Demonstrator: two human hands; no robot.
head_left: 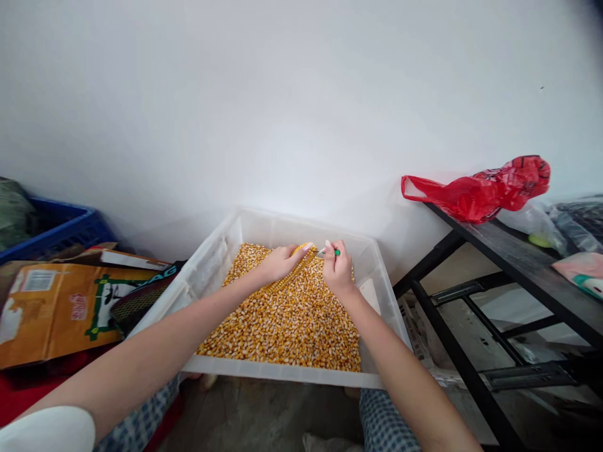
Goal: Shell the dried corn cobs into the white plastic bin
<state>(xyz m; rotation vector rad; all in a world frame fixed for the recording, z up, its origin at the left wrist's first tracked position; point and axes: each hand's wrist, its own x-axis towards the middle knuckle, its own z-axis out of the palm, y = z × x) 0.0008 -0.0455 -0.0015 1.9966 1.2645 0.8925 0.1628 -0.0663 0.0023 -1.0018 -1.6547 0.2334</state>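
Note:
My left hand (279, 262) is closed around an ear of corn (292, 276) with yellow kernels, its tip pointing up and to the right. In my right hand (337, 272) is a screwdriver (337, 252) with a green end, most of its handle hidden by my fingers. Its thin metal shaft reaches left to the tip of the ear and seems to touch it. Both hands are above loose corn kernels (287, 329), which are heaped in a translucent plastic bin (282, 369).
A white wall (301, 113) rises behind the bin. To the left lie an orange cardboard box (70, 314) and a blue crate (75, 229). On the right, a black metal-framed table (522, 251) carries a red plastic bag (494, 188) and clear bags (541, 226).

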